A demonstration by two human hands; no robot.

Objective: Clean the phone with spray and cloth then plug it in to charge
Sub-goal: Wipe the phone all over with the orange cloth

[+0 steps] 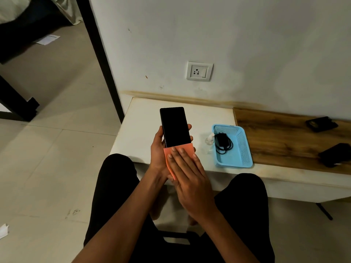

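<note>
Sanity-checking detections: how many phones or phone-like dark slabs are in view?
3: the phone gripped in the left hand; two dark phone-like slabs on the wooden section, one far, one near. Those two are too dim to confirm.

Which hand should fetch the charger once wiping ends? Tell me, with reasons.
Right, probably. The right hand only presses the cloth flat and is nearer the charger in the blue basket. The left hand grips the phone.

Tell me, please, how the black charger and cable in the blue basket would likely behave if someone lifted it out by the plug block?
The charger block looks rigid and small, so probably light and easy to pinch. Its cable lies in loose loops in the blue basket, so it would likely uncoil, dangle limply and drag. It might catch the basket's mesh wall or nudge the small clear bottle beside it.
</note>
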